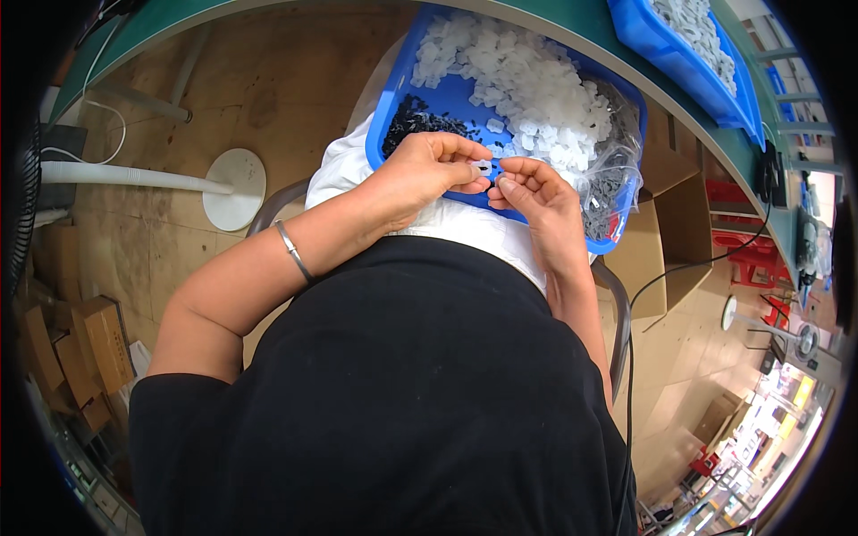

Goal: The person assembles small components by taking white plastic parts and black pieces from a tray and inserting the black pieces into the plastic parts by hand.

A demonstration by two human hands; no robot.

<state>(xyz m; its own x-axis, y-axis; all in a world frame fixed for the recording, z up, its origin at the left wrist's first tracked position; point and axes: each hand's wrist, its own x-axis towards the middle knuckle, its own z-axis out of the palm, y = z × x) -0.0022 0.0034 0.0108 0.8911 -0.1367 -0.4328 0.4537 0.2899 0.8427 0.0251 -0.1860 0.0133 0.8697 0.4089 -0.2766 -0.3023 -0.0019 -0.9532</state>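
Note:
My left hand pinches a small translucent white plastic piece with a dark part in its middle. Just to its right, my right hand has its thumb and fingertips drawn together; whatever they hold is too small to make out. Both hands are over the near side of a blue tray on my lap. Loose translucent white plastic pieces are heaped across the tray's far and right parts. Small black parts lie in its left corner, near my left hand.
A clear plastic bag with dark grey parts lies in the tray's right side. Beyond runs a green table edge, bearing another blue tray at right. A cardboard box stands right; a white round-based stand is left.

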